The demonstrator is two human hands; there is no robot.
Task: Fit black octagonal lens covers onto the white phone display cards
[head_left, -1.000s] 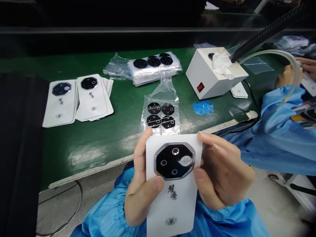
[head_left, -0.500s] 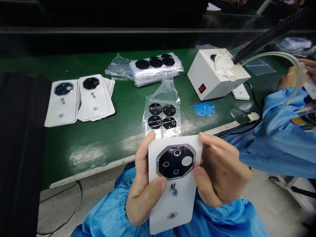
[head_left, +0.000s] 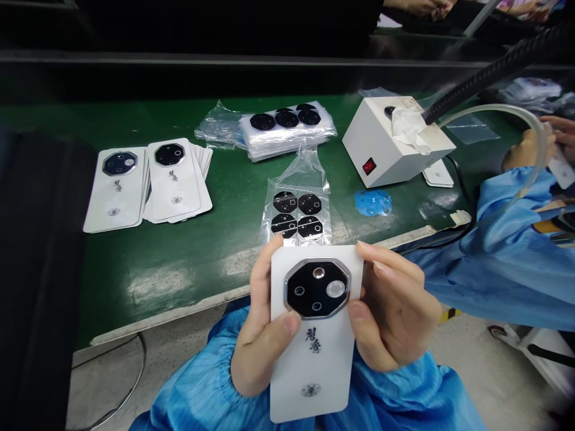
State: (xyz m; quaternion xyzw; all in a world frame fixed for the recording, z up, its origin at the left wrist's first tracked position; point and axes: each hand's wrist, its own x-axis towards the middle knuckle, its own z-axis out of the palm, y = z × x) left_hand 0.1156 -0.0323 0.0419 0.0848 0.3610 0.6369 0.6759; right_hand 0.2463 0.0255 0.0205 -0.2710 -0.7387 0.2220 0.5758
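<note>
A white phone back cover (head_left: 314,359) with a black octagonal camera plate (head_left: 317,288) is held upright in front of my chest, below the table edge. My left hand (head_left: 258,335) grips its left side, thumb resting at the lower left of the camera plate. My right hand (head_left: 393,317) grips the right side, thumb at the plate's lower right, fingers curled behind the top corner. On the green table just beyond lies a clear film sheet (head_left: 297,212) carrying several black octagonal lens plates.
Two piles of white back covers (head_left: 148,182) lie at the left. A stack of bagged lens plates (head_left: 287,127) sits further back. A white box with a red switch (head_left: 393,143) and a blue film scrap (head_left: 372,202) are at right. A co-worker's blue sleeve (head_left: 507,251) is at right.
The cover has shifted slightly in my hands and sits a bit higher and more level; both grips are unchanged. The view has tilted a little.
</note>
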